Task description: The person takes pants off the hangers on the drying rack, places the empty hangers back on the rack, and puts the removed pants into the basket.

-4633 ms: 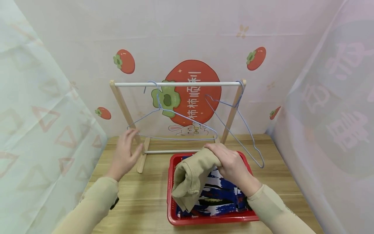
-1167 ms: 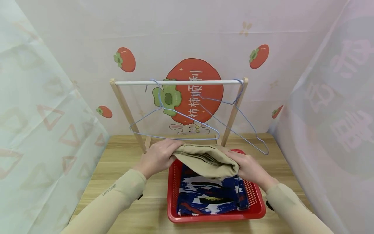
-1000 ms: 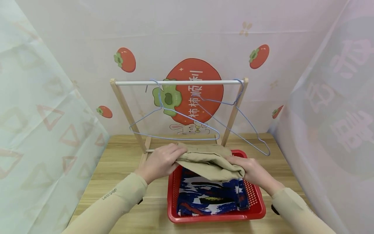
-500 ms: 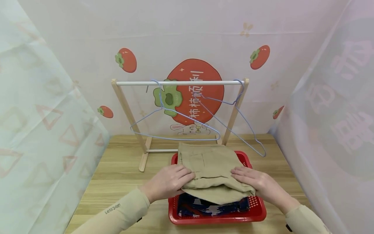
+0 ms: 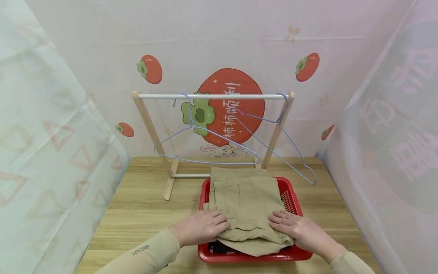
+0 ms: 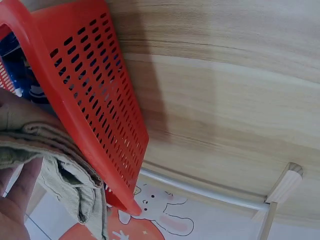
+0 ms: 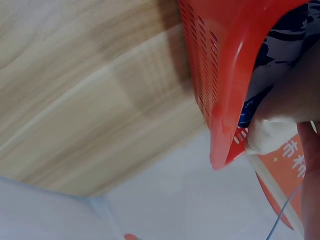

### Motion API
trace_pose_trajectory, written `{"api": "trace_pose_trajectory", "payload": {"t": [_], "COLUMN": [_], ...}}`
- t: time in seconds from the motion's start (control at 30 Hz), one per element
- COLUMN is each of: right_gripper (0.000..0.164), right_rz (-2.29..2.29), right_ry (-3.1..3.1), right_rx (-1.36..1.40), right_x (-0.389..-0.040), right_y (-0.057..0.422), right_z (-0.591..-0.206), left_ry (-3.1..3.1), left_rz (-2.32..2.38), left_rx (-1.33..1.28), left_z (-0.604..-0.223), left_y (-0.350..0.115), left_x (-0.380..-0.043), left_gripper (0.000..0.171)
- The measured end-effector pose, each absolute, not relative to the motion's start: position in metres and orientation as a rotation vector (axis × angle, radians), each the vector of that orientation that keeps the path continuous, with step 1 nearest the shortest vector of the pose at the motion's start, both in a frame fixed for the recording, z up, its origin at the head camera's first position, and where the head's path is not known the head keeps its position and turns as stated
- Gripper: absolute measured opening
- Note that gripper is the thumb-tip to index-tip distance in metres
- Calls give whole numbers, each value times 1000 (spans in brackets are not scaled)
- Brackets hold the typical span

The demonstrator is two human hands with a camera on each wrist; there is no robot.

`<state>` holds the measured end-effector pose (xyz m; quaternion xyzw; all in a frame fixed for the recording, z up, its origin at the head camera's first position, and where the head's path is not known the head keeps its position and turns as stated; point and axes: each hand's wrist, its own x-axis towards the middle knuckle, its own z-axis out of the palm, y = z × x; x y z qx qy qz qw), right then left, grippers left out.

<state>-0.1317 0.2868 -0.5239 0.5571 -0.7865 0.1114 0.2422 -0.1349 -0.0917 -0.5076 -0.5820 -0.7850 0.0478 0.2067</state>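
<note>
Folded khaki trousers (image 5: 253, 201) lie across the red basket (image 5: 254, 258), their far end overhanging its back rim. My left hand (image 5: 202, 227) grips the near left edge of the trousers. In the left wrist view the folded layers of the trousers (image 6: 70, 175) pass between the thumb and the fingers (image 6: 22, 187). On the right side my right hand (image 5: 302, 231) holds the trousers, its fingers on top and its thumb hidden. Under them a blue, white and black patterned cloth (image 7: 282, 50) lies in the basket, mostly covered.
Behind the basket stands a rack of wooden legs with a white top rail (image 5: 219, 97). A blue wire hanger (image 5: 205, 162) hangs near its left part, and another hanger (image 5: 297, 142) at its right end. The wooden table (image 5: 150, 213) meets printed cloth walls (image 5: 102, 76).
Both hands have brought the trousers down and toward me over the basket, from held bunched up to spread out folded. They cover most of the patterned cloth now. The left hand was free at first.
</note>
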Motion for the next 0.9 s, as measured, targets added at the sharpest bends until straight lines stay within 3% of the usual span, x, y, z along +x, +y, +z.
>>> {"api": "trace_pose_trajectory", "payload": {"t": [0.5, 0.57, 0.63, 0.7, 0.8, 0.9], "right_gripper": [67, 59, 39, 29, 41, 41], "right_rz": [270, 274, 273, 249, 189, 145], "right_ry": [-2470, -2511, -2558, -2617, -2761, -2961], "right_rx": [1506, 1511, 1516, 1520, 1519, 1477], "right_x": [-122, -121, -122, -122, -122, -123], "right_y": [289, 289, 288, 287, 284, 282], "right_z": [-533, -534, -534, -533, -529, -526], "left_ry": [-2237, -2249, -2266, -2292, -2372, -2499], "left_rz": [86, 85, 84, 90, 73, 77], "left_rx": [-1684, -1690, -1696, -1706, -1746, -1787], "left_z": [-523, -525, -527, -528, -527, -521], "left_y": [-88, -87, -86, -85, -83, -83], "left_x": [-126, -125, -125, -125, -125, -124], "left_gripper": [14, 9, 5, 5, 5, 13]}}
